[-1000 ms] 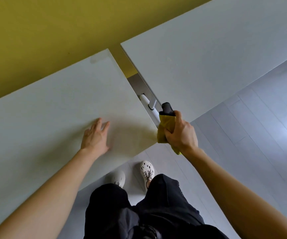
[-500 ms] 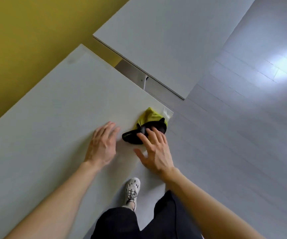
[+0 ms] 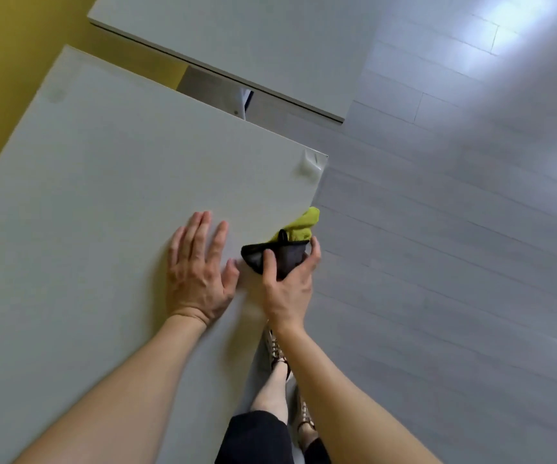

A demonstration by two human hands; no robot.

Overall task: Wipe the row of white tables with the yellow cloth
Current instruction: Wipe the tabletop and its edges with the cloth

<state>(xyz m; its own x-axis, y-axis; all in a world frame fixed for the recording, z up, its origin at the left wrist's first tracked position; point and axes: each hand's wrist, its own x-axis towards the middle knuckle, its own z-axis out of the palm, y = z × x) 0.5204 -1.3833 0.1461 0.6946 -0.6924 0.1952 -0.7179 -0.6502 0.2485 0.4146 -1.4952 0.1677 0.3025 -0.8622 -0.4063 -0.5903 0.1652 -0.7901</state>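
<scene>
The near table (image 3: 109, 202) now fills the view, the far table (image 3: 237, 45) pushed up and away. Half a second ago the right hand (image 3: 287, 286) hovered open; now it grips the black pad (image 3: 277, 257) with the cloth (image 3: 303, 226) at the table's right edge, so wiping here looks under way. The left hand (image 3: 200, 269) lies flat and open just beside it

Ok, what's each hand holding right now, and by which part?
The right hand grips the black part of the yellow cloth at the table's right edge; the yellow end sticks out free. The left hand lies flat on the table, holding nothing.
</scene>
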